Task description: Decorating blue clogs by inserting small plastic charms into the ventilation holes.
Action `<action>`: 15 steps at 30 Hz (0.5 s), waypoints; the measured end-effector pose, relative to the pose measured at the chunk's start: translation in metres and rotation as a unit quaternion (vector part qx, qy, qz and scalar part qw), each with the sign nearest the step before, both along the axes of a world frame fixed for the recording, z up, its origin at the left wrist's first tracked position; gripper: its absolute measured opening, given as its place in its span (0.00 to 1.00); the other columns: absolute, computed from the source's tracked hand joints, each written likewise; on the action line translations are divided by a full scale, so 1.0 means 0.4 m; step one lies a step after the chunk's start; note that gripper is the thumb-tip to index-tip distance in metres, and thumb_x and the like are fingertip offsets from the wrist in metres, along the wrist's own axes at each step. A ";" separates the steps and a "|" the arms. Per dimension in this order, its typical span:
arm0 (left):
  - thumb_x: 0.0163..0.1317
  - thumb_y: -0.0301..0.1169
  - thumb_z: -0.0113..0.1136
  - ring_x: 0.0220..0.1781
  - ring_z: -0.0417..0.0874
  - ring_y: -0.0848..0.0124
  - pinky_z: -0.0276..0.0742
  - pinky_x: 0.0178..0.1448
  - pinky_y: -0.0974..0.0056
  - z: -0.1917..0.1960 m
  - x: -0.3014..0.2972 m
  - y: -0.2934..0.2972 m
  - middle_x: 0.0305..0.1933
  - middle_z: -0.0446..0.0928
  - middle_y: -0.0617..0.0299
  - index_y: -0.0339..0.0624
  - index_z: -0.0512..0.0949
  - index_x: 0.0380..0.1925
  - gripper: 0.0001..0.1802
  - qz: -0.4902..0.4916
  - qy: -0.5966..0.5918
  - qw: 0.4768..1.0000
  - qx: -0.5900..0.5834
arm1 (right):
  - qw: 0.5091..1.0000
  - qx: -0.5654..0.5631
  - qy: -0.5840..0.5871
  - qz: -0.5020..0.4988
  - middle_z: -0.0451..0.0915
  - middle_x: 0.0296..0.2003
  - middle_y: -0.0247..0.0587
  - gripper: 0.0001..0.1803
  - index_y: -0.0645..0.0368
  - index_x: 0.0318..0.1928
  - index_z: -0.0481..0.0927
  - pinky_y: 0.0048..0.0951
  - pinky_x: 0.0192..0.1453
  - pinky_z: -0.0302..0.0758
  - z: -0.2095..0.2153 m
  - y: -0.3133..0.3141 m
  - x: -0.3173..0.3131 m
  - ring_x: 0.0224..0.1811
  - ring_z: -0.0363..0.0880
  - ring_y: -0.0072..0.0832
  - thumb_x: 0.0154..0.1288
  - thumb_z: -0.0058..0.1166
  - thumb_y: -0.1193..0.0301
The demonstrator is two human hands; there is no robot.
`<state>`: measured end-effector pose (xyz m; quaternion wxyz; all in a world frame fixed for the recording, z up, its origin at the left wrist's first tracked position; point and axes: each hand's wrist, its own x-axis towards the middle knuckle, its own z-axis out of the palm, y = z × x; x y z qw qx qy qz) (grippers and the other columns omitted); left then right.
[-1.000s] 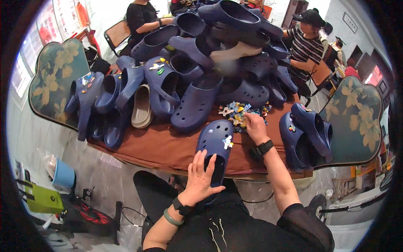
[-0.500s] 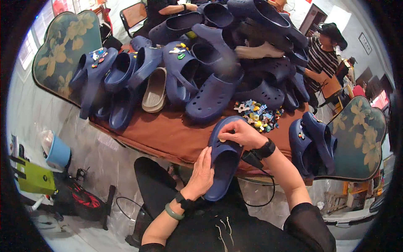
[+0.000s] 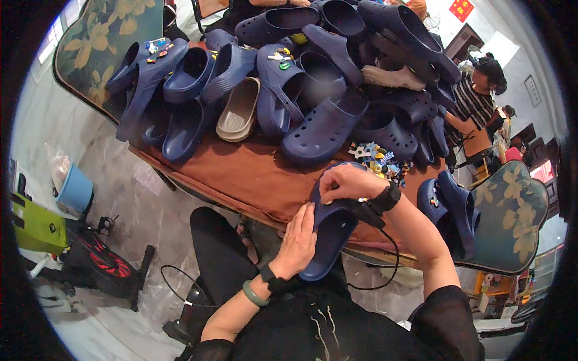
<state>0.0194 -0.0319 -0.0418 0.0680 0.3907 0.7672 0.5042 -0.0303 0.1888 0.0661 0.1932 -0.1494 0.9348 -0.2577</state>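
A navy blue clog (image 3: pixel 330 243) lies tilted between my hands, its toe on the table's near edge and its heel over my lap. My left hand (image 3: pixel 296 240) holds its left side, fingers extended along the rim and thumb hidden. Over the toe top, my right hand (image 3: pixel 349 183) is closed in a pinch; whatever is between its fingertips is hidden. Just beyond my right hand lies a heap of small colourful shoe charms (image 3: pixel 380 159). A larger navy clog with holes (image 3: pixel 325 133) sits beyond the held one.
Many navy clogs are piled across the brown-covered table (image 3: pixel 241 186); a beige clog (image 3: pixel 239 111) lies among them. At the right, a pair of navy clogs (image 3: pixel 448 207) stands by a floral panel. Across the table, a person in stripes (image 3: pixel 472 99) sits. A blue bucket (image 3: pixel 75 188) stands left.
My view has shifted, so the table things sit further right and the left-side pile higher. My right hand stays at the clog's toe, its wrist now more bent over it. My left hand keeps its hold.
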 end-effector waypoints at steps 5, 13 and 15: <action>0.59 0.19 0.53 0.71 0.61 0.45 0.58 0.73 0.49 0.006 -0.001 0.014 0.70 0.59 0.39 0.30 0.54 0.69 0.37 -0.001 0.004 1.000 0.018 | 0.977 0.082 0.193 0.035 0.82 0.36 0.31 0.13 0.51 0.32 0.85 0.43 0.54 0.65 0.023 -0.017 0.102 0.48 0.76 0.33 0.59 0.63 0.56; 0.61 0.19 0.53 0.71 0.62 0.45 0.59 0.72 0.50 -0.002 -0.009 0.005 0.70 0.60 0.41 0.32 0.56 0.69 0.35 -0.006 0.012 1.000 0.003 | 0.853 0.351 0.384 0.047 0.74 0.34 0.41 0.11 0.63 0.34 0.81 0.47 0.69 0.60 -0.024 -0.157 0.197 0.47 0.73 0.37 0.51 0.51 0.71; 0.61 0.19 0.53 0.72 0.62 0.46 0.58 0.73 0.50 0.004 -0.009 0.007 0.70 0.60 0.40 0.32 0.56 0.69 0.35 -0.018 0.012 1.000 -0.010 | 0.846 0.349 0.401 0.034 0.74 0.33 0.40 0.10 0.62 0.33 0.79 0.46 0.69 0.60 -0.051 -0.148 0.189 0.44 0.74 0.35 0.51 0.52 0.70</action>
